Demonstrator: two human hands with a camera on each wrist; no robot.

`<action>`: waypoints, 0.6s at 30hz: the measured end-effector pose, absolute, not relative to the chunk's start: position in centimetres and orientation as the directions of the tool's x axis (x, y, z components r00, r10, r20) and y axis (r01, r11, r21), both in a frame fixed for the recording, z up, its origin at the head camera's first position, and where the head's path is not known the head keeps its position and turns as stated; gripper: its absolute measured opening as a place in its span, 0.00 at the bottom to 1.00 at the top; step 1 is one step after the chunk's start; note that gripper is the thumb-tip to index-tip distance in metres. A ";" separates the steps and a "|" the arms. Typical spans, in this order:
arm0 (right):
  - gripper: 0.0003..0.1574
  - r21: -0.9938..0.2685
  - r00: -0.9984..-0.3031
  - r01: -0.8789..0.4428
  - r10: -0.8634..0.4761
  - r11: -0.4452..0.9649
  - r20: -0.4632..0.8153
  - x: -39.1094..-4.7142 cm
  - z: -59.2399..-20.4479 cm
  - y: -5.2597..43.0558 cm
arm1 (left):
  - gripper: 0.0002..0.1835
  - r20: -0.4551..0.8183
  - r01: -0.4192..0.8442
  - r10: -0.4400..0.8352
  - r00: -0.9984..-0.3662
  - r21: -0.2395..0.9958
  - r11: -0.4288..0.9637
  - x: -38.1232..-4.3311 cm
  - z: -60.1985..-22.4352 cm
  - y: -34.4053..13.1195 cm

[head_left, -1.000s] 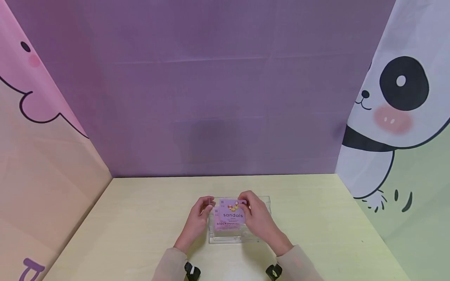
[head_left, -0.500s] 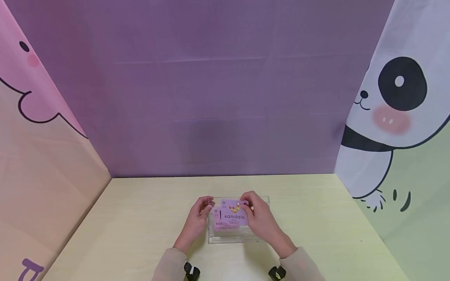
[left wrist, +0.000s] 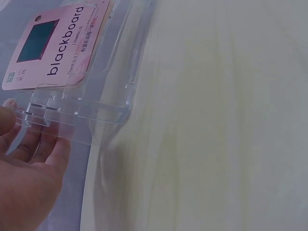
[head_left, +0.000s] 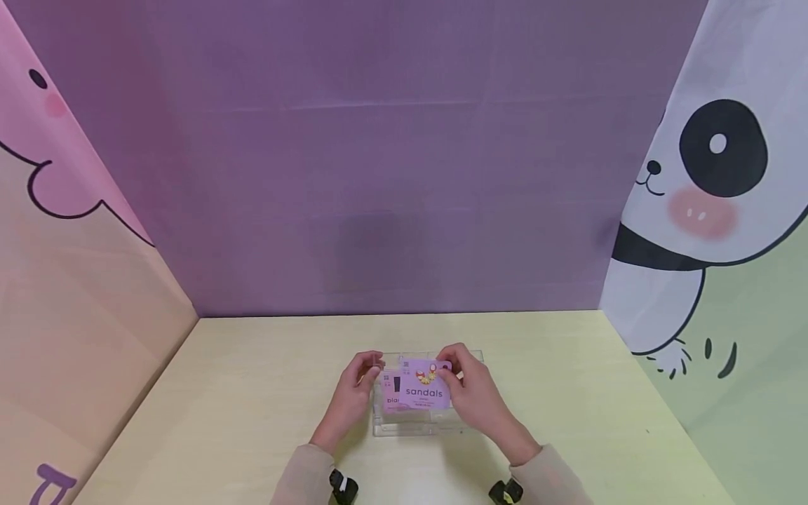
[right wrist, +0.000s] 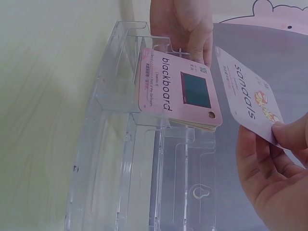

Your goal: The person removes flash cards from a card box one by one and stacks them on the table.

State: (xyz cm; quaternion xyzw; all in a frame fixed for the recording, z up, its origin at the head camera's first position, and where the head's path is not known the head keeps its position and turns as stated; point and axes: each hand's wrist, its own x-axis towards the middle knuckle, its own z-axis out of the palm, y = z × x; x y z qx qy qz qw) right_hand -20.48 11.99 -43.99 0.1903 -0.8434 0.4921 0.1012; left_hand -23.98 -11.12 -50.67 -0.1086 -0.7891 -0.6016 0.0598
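My right hand pinches a purple "sandals" flashcard by its right side, thumb on the printed face. A stack of pink flashcards with "blackboard" on top leans in the left part of a clear plastic card rack. The sandals card is held apart from that stack, as the right wrist view shows, and covers part of it in the head view. At the rack's left end, my left hand grips the plastic edge, thumb above and fingers beneath.
The rack stands on a pale wooden table. In the right wrist view its other stepped slots hold no cards. A purple cloth closes off the back, with cartoon-printed panels at the sides.
My right hand has drawn the sandals card slightly to the right, off the blackboard stack. The left hand has stayed at the rack's left edge.
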 end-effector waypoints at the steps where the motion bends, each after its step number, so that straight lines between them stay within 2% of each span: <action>1: 0.12 -0.794 -0.910 -0.415 -0.220 0.445 0.352 -20.5 -44.0 12.0 | 0.16 0.221 0.240 0.100 -0.970 0.937 0.255 -24.0 -50.6 -11.1; 18: 0.13 -0.843 -0.935 -0.342 -0.237 0.415 0.263 -19.5 -44.4 12.6 | 0.16 0.191 0.206 0.083 -0.978 0.945 0.253 -23.8 -50.5 -11.0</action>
